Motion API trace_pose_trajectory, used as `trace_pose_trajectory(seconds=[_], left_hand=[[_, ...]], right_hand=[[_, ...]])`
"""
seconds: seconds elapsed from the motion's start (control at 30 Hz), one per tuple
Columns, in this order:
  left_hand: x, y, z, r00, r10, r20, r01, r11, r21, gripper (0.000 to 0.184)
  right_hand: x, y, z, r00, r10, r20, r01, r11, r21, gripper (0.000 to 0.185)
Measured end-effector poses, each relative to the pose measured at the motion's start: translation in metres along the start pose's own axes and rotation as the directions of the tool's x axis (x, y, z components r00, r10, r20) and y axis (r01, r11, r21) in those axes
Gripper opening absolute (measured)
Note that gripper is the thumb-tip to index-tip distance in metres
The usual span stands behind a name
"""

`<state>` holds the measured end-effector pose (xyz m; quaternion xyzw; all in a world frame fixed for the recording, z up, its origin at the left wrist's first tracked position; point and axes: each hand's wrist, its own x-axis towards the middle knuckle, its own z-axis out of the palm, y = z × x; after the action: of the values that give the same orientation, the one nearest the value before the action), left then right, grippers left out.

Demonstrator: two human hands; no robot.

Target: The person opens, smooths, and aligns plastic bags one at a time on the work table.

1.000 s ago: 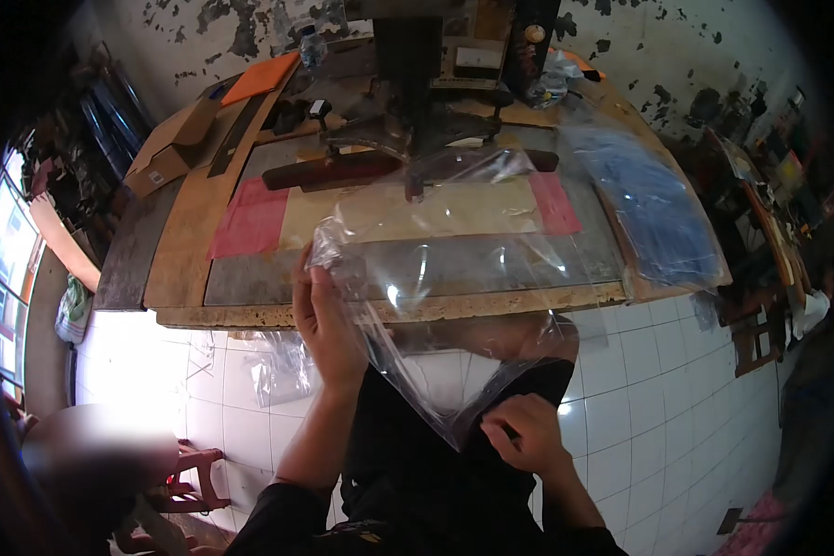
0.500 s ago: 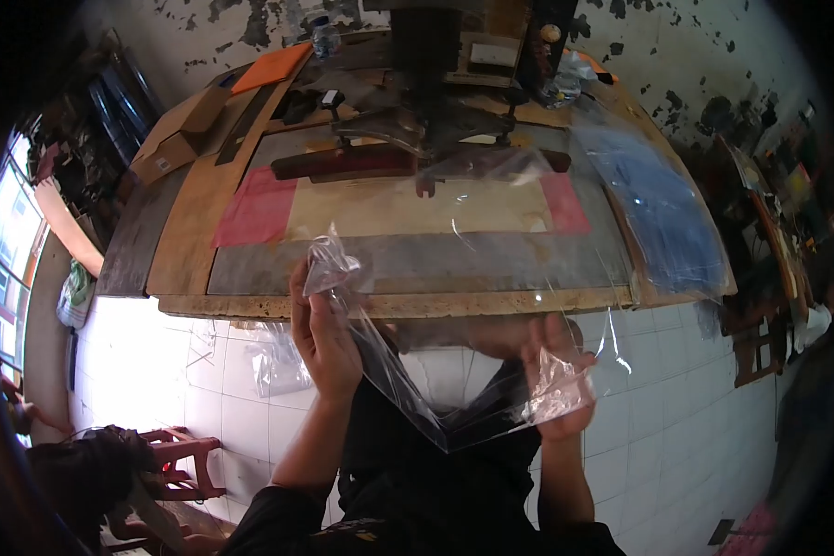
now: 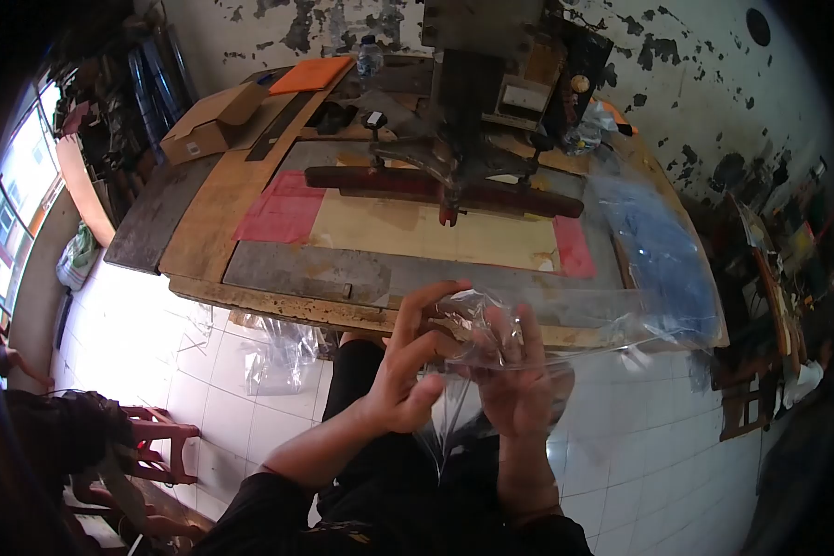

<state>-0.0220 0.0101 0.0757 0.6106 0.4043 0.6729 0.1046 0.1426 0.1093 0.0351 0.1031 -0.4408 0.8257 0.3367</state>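
A clear plastic sheet (image 3: 593, 331) stretches to the right from my hands and also hangs in a fold below them. My left hand (image 3: 394, 371) reaches in from the left, fingers curved and apart. Its fingertips touch the crumpled film, and the thumb stands away from them. Through the film my right hand (image 3: 519, 398) shows with its palm towards me and fingers up, the plastic gathered against it. Both hands are close together at the front edge of the worktable (image 3: 278, 304). Glare on the film hides the exact contact of the right fingers.
A press-like machine with a dark red bar (image 3: 491, 199) stands over a cream board (image 3: 417, 230) with pink ends. Blue plastic sheets (image 3: 663, 246) lie at the right, a cardboard box (image 3: 215, 119) at the left. Clear plastic (image 3: 278, 361) and a red stool (image 3: 162, 435) are on the floor.
My left hand has moved right, close to my right hand, and its thumb and fingers have spread. The sheet, before stretched between both hands, now bunches there and trails right. The view has tilted.
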Motion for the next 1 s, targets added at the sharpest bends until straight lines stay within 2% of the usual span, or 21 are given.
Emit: trace_pose_trajectory(seconds=[0.1, 0.13, 0.17, 0.2, 0.23, 0.3, 0.33, 0.37, 0.4, 0.43, 0.5, 0.53, 0.6, 0.63, 0.67, 0.7, 0.77, 0.83, 0.9, 0.93, 1.0], left_hand=[[-0.003, -0.004, 0.003, 0.998, 0.047, -0.030, -0.046, 0.998, 0.036, 0.026], [-0.008, -0.004, 0.011, 0.991, -0.088, -0.105, 0.079, 0.993, -0.083, 0.023], [-0.010, -0.005, 0.016, 0.961, -0.226, -0.162, 0.190, 0.959, -0.210, 0.029], [-0.010, -0.006, 0.017, 0.971, -0.193, -0.141, 0.171, 0.974, -0.151, 0.044], [-0.009, -0.002, 0.017, 0.971, -0.188, -0.145, 0.166, 0.974, -0.153, 0.044], [-0.010, 0.007, 0.018, 0.942, -0.328, -0.067, 0.318, 0.939, -0.133, 0.043], [-0.008, 0.007, 0.019, 0.964, -0.264, -0.029, 0.262, 0.963, -0.055, 0.047], [-0.010, 0.005, 0.022, 0.965, -0.260, -0.032, 0.258, 0.964, -0.056, 0.047], [-0.015, 0.002, 0.025, 0.964, -0.265, -0.020, 0.260, 0.956, -0.137, 0.048], [-0.017, 0.002, 0.027, 0.963, -0.269, -0.008, 0.261, 0.941, -0.218, 0.049], [-0.017, 0.002, 0.023, 0.961, -0.278, 0.004, 0.271, 0.935, -0.228, 0.053], [-0.015, 0.001, 0.020, 0.966, -0.257, 0.020, 0.256, 0.949, -0.184, 0.048], [-0.011, 0.000, 0.011, 0.970, -0.240, 0.032, 0.242, 0.960, -0.144, 0.044], [-0.008, -0.002, 0.005, 0.985, -0.160, 0.060, 0.168, 0.969, -0.183, 0.037], [-0.004, -0.004, 0.001, 0.993, -0.078, 0.086, 0.096, 0.970, -0.224, 0.032], [0.000, -0.002, -0.001, 0.993, -0.080, 0.083, 0.097, 0.969, -0.226, 0.032], [0.008, 0.007, -0.004, 0.992, -0.104, 0.074, 0.125, 0.906, -0.405, 0.022], [0.010, 0.012, 0.001, 0.990, -0.139, -0.001, 0.130, 0.924, -0.361, 0.022], [0.012, 0.014, -0.002, 0.999, -0.053, 0.003, 0.053, 0.998, 0.018, 0.023], [0.012, 0.015, -0.001, 0.999, -0.052, 0.001, 0.052, 0.998, 0.018, 0.023], [0.009, 0.017, 0.003, 0.999, -0.017, -0.031, 0.019, 0.997, 0.070, 0.020]], right_hand=[[0.007, -0.006, -0.002, 0.980, -0.065, 0.190, 0.040, 0.990, 0.133, 0.080], [0.007, -0.009, 0.001, 0.979, -0.062, 0.192, 0.037, 0.991, 0.131, 0.080], [0.008, -0.012, 0.004, 0.979, -0.078, 0.190, 0.053, 0.990, 0.132, 0.080], [0.008, -0.015, 0.007, 0.977, -0.095, 0.189, 0.071, 0.989, 0.131, 0.080], [0.009, -0.018, 0.010, 0.977, -0.093, 0.194, 0.069, 0.989, 0.128, 0.080], [0.011, -0.023, 0.014, 0.971, -0.171, 0.165, 0.126, 0.960, 0.251, 0.077], [0.013, -0.024, 0.017, 0.971, -0.169, 0.169, 0.124, 0.961, 0.248, 0.077], [0.017, -0.024, 0.020, 0.955, -0.230, 0.189, 0.127, 0.888, 0.442, 0.078], [0.019, -0.024, 0.022, 0.936, -0.293, 0.196, 0.114, 0.778, 0.617, 0.078], [0.020, -0.024, 0.023, 0.935, -0.292, 0.200, 0.112, 0.780, 0.616, 0.078], [0.020, -0.024, 0.023, 0.949, -0.277, 0.150, 0.140, 0.797, 0.588, 0.081], [0.018, -0.023, 0.020, 0.950, -0.274, 0.152, 0.136, 0.798, 0.586, 0.081], [0.010, -0.022, 0.011, 0.949, -0.227, 0.219, 0.161, 0.946, 0.282, 0.080], [0.011, -0.024, 0.009, 0.950, -0.224, 0.220, 0.158, 0.947, 0.281, 0.080], [0.011, -0.026, 0.007, 0.948, -0.176, 0.265, 0.131, 0.975, 0.180, 0.075], [0.011, -0.027, 0.007, 0.945, -0.124, 0.304, 0.105, 0.992, 0.076, 0.071], [0.008, -0.021, 0.009, 0.960, -0.115, 0.255, 0.104, 0.993, 0.055, 0.073], [0.004, -0.018, 0.007, 0.972, -0.107, 0.209, 0.102, 0.994, 0.034, 0.074], [0.002, -0.018, 0.001, 0.970, -0.103, 0.222, 0.085, 0.992, 0.089, 0.079], [0.003, -0.019, 0.006, 0.969, -0.102, 0.224, 0.084, 0.993, 0.089, 0.079], [0.006, -0.021, 0.022, 0.986, -0.132, 0.101, 0.099, 0.956, 0.275, 0.082]])
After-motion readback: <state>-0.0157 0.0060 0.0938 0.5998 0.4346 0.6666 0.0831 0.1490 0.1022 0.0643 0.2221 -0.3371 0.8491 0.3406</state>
